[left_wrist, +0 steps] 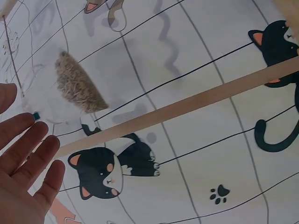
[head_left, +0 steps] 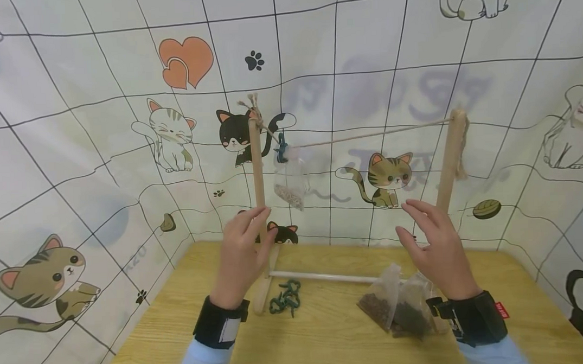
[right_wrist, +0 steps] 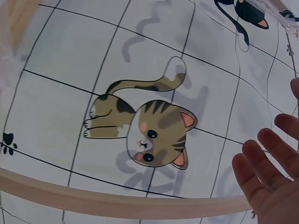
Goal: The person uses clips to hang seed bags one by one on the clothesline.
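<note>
A clear bag with pale pellets at its bottom hangs from a string by a dark green clip. The string runs between the left post and the right post of a wooden frame. My left hand is raised by the left post, fingers apart and relaxed, holding nothing. Near the right post my right hand is also raised, its fingers loosely spread. In the left wrist view the pellets show beyond the left fingers. Whether the left hand touches its post I cannot tell.
On the wooden table, several green clips lie in a pile near the frame's left foot. Bags of brown bits and dark bits lie below the right hand. A white crossbar joins the posts low down. Cat-print cloth surrounds the table.
</note>
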`<action>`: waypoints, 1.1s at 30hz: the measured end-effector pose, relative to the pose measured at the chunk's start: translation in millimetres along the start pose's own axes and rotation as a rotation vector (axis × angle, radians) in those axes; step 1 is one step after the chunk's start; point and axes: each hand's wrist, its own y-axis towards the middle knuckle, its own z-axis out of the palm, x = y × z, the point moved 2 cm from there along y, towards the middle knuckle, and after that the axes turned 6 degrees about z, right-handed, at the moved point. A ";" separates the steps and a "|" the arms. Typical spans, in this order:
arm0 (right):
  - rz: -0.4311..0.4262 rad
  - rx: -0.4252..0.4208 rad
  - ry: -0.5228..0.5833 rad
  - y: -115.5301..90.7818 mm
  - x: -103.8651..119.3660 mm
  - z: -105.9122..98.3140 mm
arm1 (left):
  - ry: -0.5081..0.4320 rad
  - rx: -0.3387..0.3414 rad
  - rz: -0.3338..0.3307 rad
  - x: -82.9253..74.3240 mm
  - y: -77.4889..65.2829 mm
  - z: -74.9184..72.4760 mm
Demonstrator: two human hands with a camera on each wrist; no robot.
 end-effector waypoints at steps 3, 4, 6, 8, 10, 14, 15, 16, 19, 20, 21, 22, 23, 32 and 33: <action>0.009 0.009 0.010 -15.5 -5.5 4.9 | -0.004 0.011 -0.022 -1.5 -17.9 11.3; 0.015 0.013 0.014 -20.5 -6.8 6.7 | -0.009 0.017 -0.034 -2.0 -23.7 14.4; 0.045 0.024 0.014 -30.0 -8.3 10.2 | -0.024 0.031 -0.061 -3.5 -34.4 19.5; 0.075 0.037 0.018 -38.8 -8.5 13.4 | -0.031 0.043 -0.087 -5.0 -44.6 24.0; 0.086 0.036 0.023 -46.8 -9.2 17.4 | -0.028 0.057 -0.105 -5.8 -53.9 28.3; 0.117 0.050 0.026 -61.5 -10.2 25.9 | -0.011 0.075 -0.119 -6.6 -69.4 36.6; 0.132 0.058 0.025 -65.0 -10.3 28.0 | -0.008 0.084 -0.126 -6.4 -73.2 38.8; 0.145 0.068 0.023 -68.4 -10.0 29.8 | -0.008 0.088 -0.133 -6.5 -76.9 40.6; 0.160 0.084 0.038 -78.0 -9.8 36.1 | -0.024 0.101 -0.160 -6.9 -86.4 45.8; 0.159 0.087 0.048 -81.0 -9.9 38.4 | -0.027 0.109 -0.171 -7.2 -89.4 47.5; 0.162 0.090 0.056 -84.0 -9.9 40.8 | -0.027 0.119 -0.179 -7.5 -92.0 49.0; 0.166 0.094 0.056 -87.0 -9.9 43.4 | -0.030 0.129 -0.188 -7.9 -94.3 50.4; 0.175 0.103 0.053 -89.9 -9.8 46.2 | -0.034 0.141 -0.199 -8.4 -96.3 51.7; 0.253 0.213 0.058 -109.0 2.1 78.5 | -0.039 0.271 -0.323 -9.2 -112.7 63.9; 0.259 0.223 0.076 -110.2 4.3 82.8 | -0.038 0.294 -0.337 -9.1 -114.7 65.4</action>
